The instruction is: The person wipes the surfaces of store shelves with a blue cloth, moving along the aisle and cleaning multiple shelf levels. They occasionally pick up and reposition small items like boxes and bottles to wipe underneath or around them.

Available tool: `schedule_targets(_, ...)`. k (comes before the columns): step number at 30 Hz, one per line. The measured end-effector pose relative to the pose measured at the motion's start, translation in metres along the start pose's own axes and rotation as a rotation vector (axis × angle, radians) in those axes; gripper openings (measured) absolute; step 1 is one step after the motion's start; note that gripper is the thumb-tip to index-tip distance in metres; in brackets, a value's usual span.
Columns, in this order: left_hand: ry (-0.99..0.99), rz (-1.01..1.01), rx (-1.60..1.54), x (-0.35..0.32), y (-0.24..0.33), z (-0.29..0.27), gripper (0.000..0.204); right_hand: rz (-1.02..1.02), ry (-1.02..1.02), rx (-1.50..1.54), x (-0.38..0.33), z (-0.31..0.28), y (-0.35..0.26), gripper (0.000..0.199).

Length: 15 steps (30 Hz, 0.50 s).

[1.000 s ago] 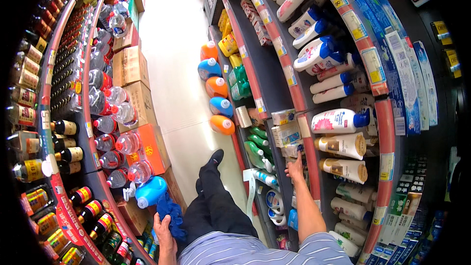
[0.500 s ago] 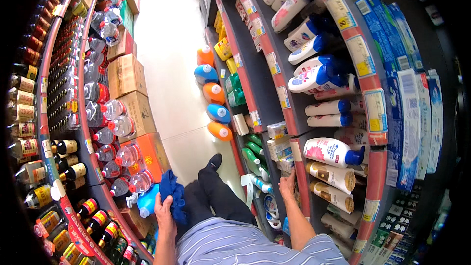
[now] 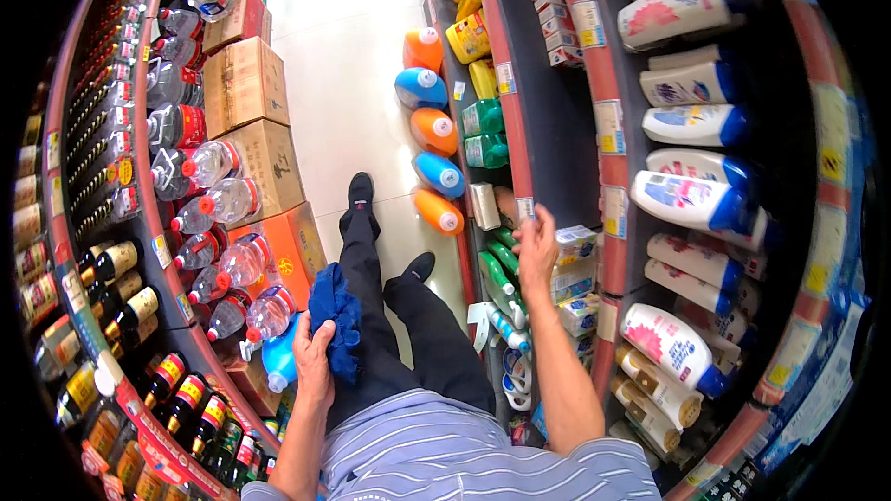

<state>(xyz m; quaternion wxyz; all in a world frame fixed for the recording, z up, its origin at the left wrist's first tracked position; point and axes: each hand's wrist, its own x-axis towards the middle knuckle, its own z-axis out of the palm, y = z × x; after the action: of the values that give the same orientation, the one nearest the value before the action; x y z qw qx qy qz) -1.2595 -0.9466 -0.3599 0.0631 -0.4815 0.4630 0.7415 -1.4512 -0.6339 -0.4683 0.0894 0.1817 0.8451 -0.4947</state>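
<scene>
My left hand (image 3: 314,360) hangs at my side, shut on a crumpled dark blue cloth (image 3: 337,315) that rests against my dark trouser leg (image 3: 367,278). My right hand (image 3: 535,247) reaches out to the shop shelf on my right, fingers spread on the shelf edge (image 3: 524,195) beside a small white box (image 3: 575,243). It holds nothing. Green bottles (image 3: 499,274) lie on the shelf just below that hand. I stand in a narrow aisle with one black shoe (image 3: 360,191) stepped forward.
Orange and blue jugs (image 3: 434,130) line the floor along the right shelving. White lotion bottles (image 3: 691,199) fill the upper right shelves. On the left stand cardboard boxes (image 3: 243,83), large clear water bottles (image 3: 218,213) and rows of dark sauce bottles (image 3: 116,264). Pale tiled floor (image 3: 343,46) runs ahead.
I have stepped forward along the aisle. My right hand rose from a lower shelf to the shelf edge by the white box. The left hand kept the blue cloth.
</scene>
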Motion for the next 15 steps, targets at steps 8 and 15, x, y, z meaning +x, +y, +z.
schedule_targets(8, 0.098, -0.084, 0.024, 0.077, 0.046, -0.013, 0.044, 0.024, 0.158, 0.150, 0.159, 0.050, -0.062, 0.054)
schedule_targets(15, 0.136, -0.145, -0.011, 0.126, 0.087, -0.040, 0.035, 0.093, 0.252, 0.005, 0.258, 0.076, -0.098, 0.061)
